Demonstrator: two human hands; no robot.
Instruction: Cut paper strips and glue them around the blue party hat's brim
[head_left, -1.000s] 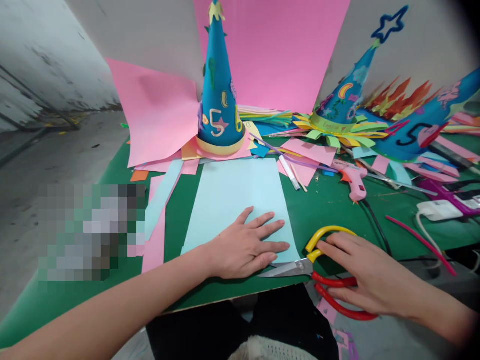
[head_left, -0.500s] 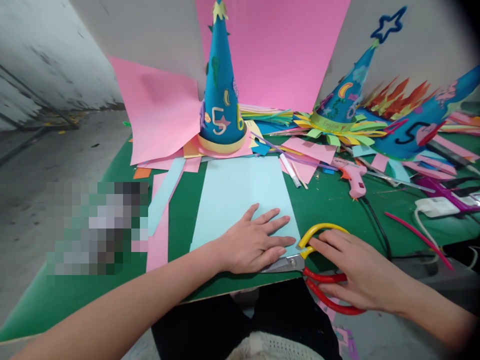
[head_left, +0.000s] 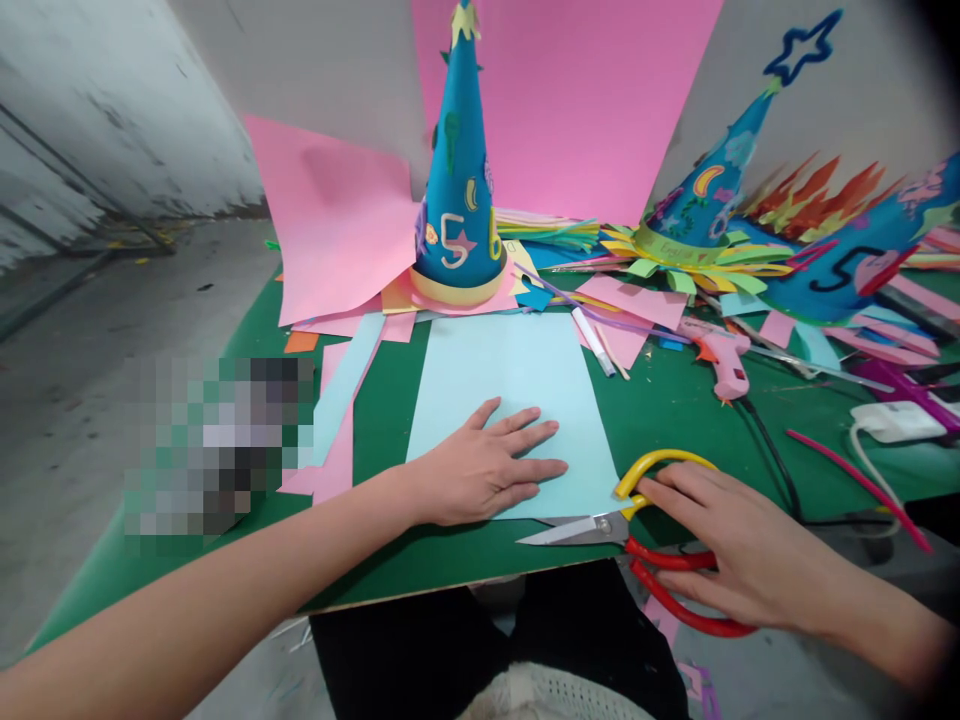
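Observation:
A sheet of light blue paper (head_left: 506,365) lies on the green table in front of me. My left hand (head_left: 480,468) rests flat on its lower part, fingers spread. In my right hand (head_left: 712,530) is a pair of scissors (head_left: 604,525) with one yellow and one red handle. The scissor blades are parted at the near edge of the sheet, one pointing left over the green table and the other partly hidden by the paper. Behind the sheet stands a decorated blue cone hat (head_left: 459,170) with a 5 on it.
To the right lie a pink glue gun (head_left: 724,360), a white glue stick (head_left: 594,342) and a red pipe cleaner (head_left: 859,490). More cone hats (head_left: 709,200) stand behind them. Light blue strips (head_left: 349,390) and pink paper (head_left: 334,480) lie at the left.
My left hand has slid left across the sheet, away from the scissors. The blades, partly covered before, now show more fully and stand parted. The view has shifted slightly.

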